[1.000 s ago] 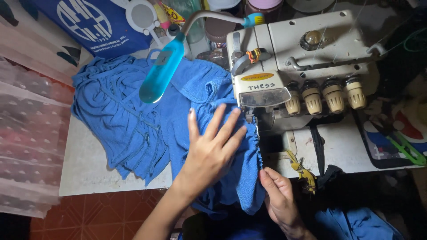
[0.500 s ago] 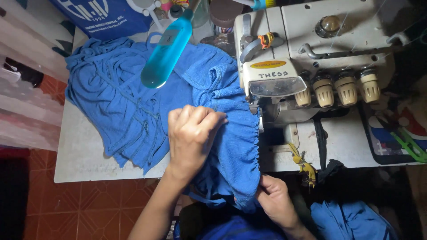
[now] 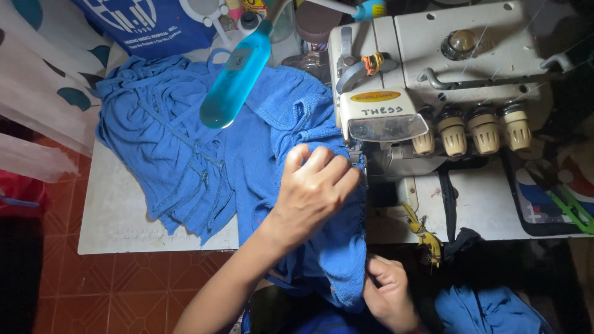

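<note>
We see the left hand (image 3: 312, 192) resting palm-down, fingers curled together, on the blue garment (image 3: 204, 154), fingertips just beside the presser foot of the overlock sewing machine (image 3: 433, 80). The right hand (image 3: 388, 294) pinches the garment's hem below the machine's front edge. The garment spreads left of the machine, under the turquoise lamp (image 3: 235, 80).

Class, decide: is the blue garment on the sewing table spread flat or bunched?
Bunched: the blue garment lies in gathered folds, pressed by the left hand.
</note>
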